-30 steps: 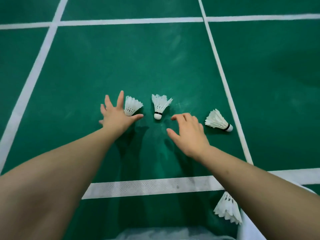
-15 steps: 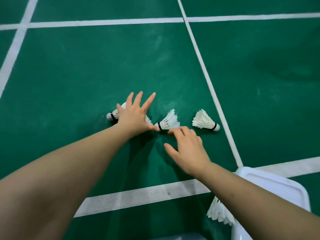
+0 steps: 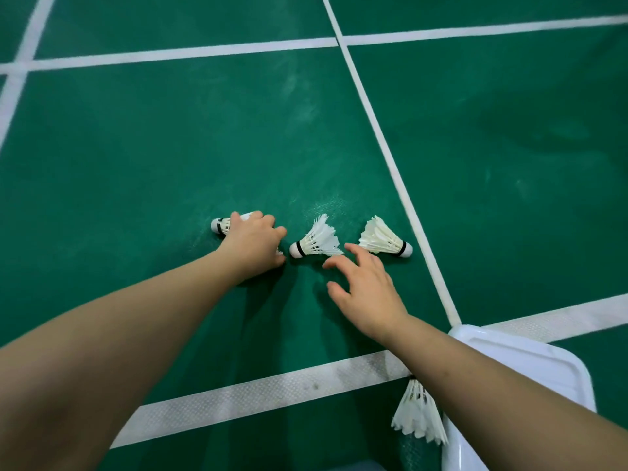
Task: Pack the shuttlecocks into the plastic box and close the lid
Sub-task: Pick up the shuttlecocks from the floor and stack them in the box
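Head view looks down on a green court floor marked with white lines, both bare arms stretched forward over it. The left hand is curled down over the left shuttlecock, gripping it against the floor; only its white cork tip with a black band sticks out to the left of the knuckles, and a sliver of feather shows under the thumb. The right hand is open, its fingers spread and loosely bent and holding nothing, with the index fingertip at the feather edge of the middle shuttlecock; whether it touches cannot be told. That shuttlecock lies on its side between the hands, cork toward the left hand, its feathers ragged. Just to its right lies the right shuttlecock, on its side with the cork pointing right, near a long white line. A fourth shuttlecock lies at the lower right, its cork hidden by the right forearm, feathers fanned toward the camera, just beside the plastic box, of which only a white rimmed corner shows; box or lid cannot be told.
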Demonstrator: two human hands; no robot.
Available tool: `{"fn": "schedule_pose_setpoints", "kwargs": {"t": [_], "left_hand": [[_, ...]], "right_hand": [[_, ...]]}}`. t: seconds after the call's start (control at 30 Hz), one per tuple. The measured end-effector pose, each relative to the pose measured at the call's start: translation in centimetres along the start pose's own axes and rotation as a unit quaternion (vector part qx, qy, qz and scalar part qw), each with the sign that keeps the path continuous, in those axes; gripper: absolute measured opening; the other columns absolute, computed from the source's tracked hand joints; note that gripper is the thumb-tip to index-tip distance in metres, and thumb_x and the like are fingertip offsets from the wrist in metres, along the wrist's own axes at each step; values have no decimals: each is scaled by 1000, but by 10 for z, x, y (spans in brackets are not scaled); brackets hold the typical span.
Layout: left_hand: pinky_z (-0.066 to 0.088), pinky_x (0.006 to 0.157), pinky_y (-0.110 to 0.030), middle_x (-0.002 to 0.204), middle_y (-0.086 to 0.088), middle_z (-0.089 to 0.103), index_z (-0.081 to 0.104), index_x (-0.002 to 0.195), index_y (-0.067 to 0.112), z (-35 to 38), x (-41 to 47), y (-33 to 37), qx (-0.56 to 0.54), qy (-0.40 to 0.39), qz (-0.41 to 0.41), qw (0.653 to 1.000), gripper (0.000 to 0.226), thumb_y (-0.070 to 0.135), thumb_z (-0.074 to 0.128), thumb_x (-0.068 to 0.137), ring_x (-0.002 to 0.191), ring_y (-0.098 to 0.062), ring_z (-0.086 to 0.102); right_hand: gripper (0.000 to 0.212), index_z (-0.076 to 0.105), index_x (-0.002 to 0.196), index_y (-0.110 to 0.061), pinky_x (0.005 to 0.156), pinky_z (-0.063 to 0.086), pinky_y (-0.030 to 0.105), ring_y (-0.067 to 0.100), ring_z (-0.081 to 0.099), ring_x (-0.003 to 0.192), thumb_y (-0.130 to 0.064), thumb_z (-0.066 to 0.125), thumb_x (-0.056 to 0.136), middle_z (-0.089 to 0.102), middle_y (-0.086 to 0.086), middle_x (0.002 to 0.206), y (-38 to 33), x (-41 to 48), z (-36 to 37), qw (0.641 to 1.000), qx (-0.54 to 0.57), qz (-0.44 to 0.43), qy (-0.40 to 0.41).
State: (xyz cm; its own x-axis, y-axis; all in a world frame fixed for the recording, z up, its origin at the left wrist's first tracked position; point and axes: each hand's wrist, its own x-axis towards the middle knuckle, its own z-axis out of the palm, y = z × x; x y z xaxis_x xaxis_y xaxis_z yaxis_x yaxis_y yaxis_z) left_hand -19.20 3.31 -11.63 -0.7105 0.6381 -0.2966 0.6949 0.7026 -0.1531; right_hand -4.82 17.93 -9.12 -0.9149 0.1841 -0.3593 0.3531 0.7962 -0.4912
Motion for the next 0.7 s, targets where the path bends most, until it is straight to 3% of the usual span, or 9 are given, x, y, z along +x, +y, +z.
{"fn": "schedule_pose_setpoints", "kwargs": {"t": [0.13,0.33,0.37,0.43,0.5,0.63,0.7], "left_hand": [[33,92,-40,109,-8,50,63,104,14,1,-8,-8,9,-3,32,999,33,39,45,91,107,-26,47],[32,86,-35,107,-8,53,65,97,9,8,-22,-20,-1,17,65,998,34,32,40,97,105,-26,47],[36,82,-34,101,-9,55,66,91,7,8,-23,-22,-7,35,82,996,30,30,47,95,98,-27,51],[46,61,-28,72,-7,57,65,63,8,11,-25,-25,10,90,140,986,24,25,70,79,67,-26,57],[43,45,-20,53,-2,52,58,46,15,15,-28,-30,5,128,155,980,27,25,70,68,48,-19,52],[44,56,-27,55,0,53,58,49,15,23,-35,-31,-30,184,188,964,40,28,41,82,53,-19,55],[37,66,-25,59,-3,54,57,51,13,23,-39,-29,-59,227,185,954,39,29,40,81,55,-20,56]], "right_hand": [[35,54,124,-38,118,15,38,23,13,143,-32,52,90,17,2,156,-11,15,-3,999,34,3,-23],[37,54,126,-38,116,20,37,25,22,139,-33,50,90,29,4,150,-28,26,-1,999,28,26,-18],[37,53,127,-36,114,22,37,24,26,136,-33,50,90,33,3,147,-29,27,0,999,23,30,-16],[40,51,130,-29,111,27,38,23,30,132,-32,48,91,40,0,140,-31,27,3,999,11,37,-12],[41,50,132,-23,108,30,38,23,33,131,-32,46,92,43,0,138,-32,26,5,999,0,42,-4],[40,52,131,-21,106,32,37,22,36,130,-30,44,93,46,-1,137,-35,24,8,999,-8,37,10],[39,53,129,-21,106,33,37,23,37,128,-29,44,93,47,-2,137,-37,23,10,999,-4,31,19]]}}
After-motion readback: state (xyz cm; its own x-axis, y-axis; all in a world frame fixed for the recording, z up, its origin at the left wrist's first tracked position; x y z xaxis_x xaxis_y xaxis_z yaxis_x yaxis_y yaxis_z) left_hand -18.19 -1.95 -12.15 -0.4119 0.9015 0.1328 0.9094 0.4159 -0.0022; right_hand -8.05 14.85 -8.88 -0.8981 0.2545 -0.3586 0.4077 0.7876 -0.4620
